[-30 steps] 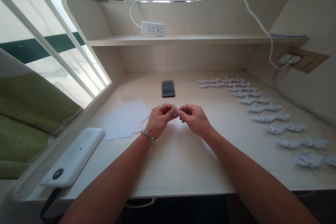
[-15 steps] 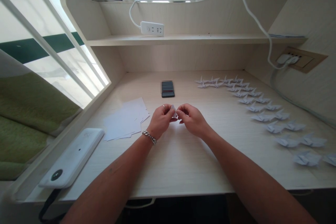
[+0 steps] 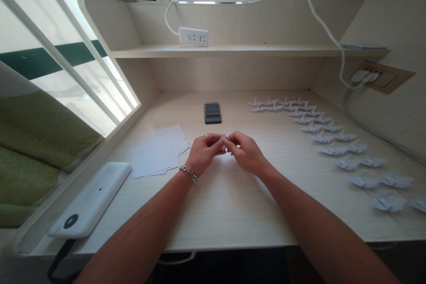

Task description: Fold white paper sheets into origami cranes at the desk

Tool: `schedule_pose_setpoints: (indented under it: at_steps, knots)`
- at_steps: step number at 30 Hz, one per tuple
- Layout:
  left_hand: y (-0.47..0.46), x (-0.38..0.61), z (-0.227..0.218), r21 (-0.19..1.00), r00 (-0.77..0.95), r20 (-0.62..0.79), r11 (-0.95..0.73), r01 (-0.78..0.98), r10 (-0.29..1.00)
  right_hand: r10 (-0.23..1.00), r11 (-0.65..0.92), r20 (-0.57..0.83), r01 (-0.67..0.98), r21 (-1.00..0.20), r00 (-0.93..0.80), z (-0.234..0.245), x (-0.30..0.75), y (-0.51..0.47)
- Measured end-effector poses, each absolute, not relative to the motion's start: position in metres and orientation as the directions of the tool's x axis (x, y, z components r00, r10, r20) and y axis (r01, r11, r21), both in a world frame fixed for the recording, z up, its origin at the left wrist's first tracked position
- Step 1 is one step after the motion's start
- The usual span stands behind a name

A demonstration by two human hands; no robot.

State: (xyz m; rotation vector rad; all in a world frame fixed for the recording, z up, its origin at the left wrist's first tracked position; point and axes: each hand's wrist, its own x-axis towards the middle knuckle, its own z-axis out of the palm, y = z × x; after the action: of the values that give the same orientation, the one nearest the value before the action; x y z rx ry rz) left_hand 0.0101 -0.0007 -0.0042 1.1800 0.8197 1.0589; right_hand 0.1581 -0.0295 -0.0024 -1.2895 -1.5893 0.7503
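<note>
A small piece of folded white paper (image 3: pixel 223 142) is held up between my two hands over the middle of the desk. My left hand (image 3: pixel 203 153), with a ring and a chain bracelet, is closed and pinches the paper from the left. From the right, my right hand (image 3: pixel 245 151) is also closed, its thumb and fingertips on the paper's right side. The fingers cover much of the paper, so its full shape is hidden. Several white paper cranes (image 3: pixel 328 148) stand in paired rows on the right side of the desk.
Loose white paper sheets (image 3: pixel 156 153) lie left of my hands. A dark case (image 3: pixel 212 113) rests behind them. The white oblong device (image 3: pixel 91 199) with a strap sits at the left edge. A power strip (image 3: pixel 193 36) stands on the shelf (image 3: pixel 233 51); a white cable (image 3: pixel 321 20) hangs at right.
The folded paper and my left fingertips have shifted slightly right, closer to my right fingertips. The paper is tilted differently. The cranes and loose sheets have stayed in place.
</note>
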Motion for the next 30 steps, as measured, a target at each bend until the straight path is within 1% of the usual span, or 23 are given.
schedule_pose_setpoints:
  at_steps: [2, 4, 6, 8, 12, 14, 16, 19, 21, 24, 27, 30]
  knots:
    - [0.000, 0.010, -0.004, 0.970, 0.295, 0.019, 0.054, -0.235, 0.955, 0.973, 0.225, 0.231, 0.282, -0.933, -0.013, -0.002, 0.159, -0.028]
    - [0.001, 0.009, -0.004, 0.964, 0.270, 0.011, 0.061, -0.257, 0.963, 0.987, 0.157, 0.158, 0.131, -0.979, -0.003, 0.000, 0.160, -0.026]
    - [0.001, 0.007, -0.004, 0.961, 0.267, 0.008, 0.066, -0.269, 0.964, 0.995, 0.103, 0.103, 0.012, -0.995, -0.003, 0.001, 0.161, -0.025]
    - [0.001, 0.006, -0.005, 0.960, 0.286, 0.019, 0.063, -0.273, 0.958, 0.997, 0.073, 0.074, -0.057, -0.996, -0.017, 0.003, 0.162, -0.025]
    - [0.002, 0.004, -0.006, 0.961, 0.327, 0.059, 0.035, -0.274, 0.943, 0.996, 0.016, 0.026, -0.132, -0.991, -0.080, 0.006, 0.163, -0.027]
    - [0.002, 0.004, -0.007, 0.964, 0.329, 0.068, 0.023, -0.265, 0.942, 0.994, -0.011, 0.006, -0.155, -0.988, -0.111, 0.006, 0.163, -0.028]
    - [0.003, 0.004, -0.007, 0.976, 0.293, 0.073, -0.008, -0.216, 0.953, 0.992, -0.024, -0.003, -0.166, -0.986, -0.122, 0.005, 0.163, -0.027]
    - [0.004, 0.003, -0.006, 0.993, 0.203, 0.116, -0.111, -0.032, 0.972, 0.997, 0.007, 0.018, -0.153, -0.988, -0.075, 0.001, 0.160, -0.025]
    - [0.004, 0.003, -0.005, 0.988, 0.193, 0.135, -0.148, 0.053, 0.972, 0.998, 0.045, 0.048, -0.131, -0.990, -0.026, -0.002, 0.157, -0.024]
    - [0.003, 0.003, -0.004, 0.988, 0.245, 0.129, -0.145, 0.047, 0.961, 0.994, 0.113, 0.112, -0.074, -0.991, 0.021, -0.006, 0.154, -0.023]
    - [0.001, 0.003, -0.003, 0.987, 0.285, 0.140, -0.156, 0.035, 0.948, 0.988, 0.157, 0.156, -0.020, -0.987, 0.014, -0.009, 0.154, -0.023]
    - [0.001, 0.005, -0.003, 0.992, 0.284, 0.124, -0.114, -0.049, 0.951, 0.987, 0.160, 0.160, -0.022, -0.987, -0.014, -0.009, 0.155, -0.023]
